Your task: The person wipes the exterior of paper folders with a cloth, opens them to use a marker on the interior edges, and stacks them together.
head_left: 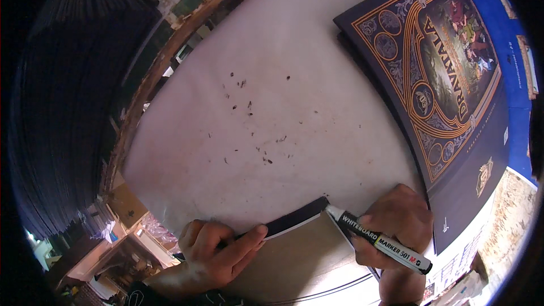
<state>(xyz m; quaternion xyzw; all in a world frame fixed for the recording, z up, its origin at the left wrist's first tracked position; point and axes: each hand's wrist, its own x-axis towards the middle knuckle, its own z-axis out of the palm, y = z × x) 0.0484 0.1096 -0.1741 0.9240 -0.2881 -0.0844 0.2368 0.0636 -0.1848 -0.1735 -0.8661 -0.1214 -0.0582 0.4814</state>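
Observation:
A grey-brown board [303, 252] with a black strip along its far edge lies at the near side of the work surface. My left hand [218, 255] holds its left part, index finger stretched along the black strip and the other fingers curled. My right hand [399, 221] is closed around a white and black marker pen [391, 246]. The pen's pale tip end meets the board's far right corner. Its black end points toward the lower right. The board's near part runs out of view.
Pale sheeting [317, 124] with small dark specks covers the table. At the right lie dark printed covers [408, 68] with gold ornament, beside a blue sheet [518, 96]. A tall stack of dark sheets [73, 96] stands at the left, beyond the table's wooden edge [153, 73].

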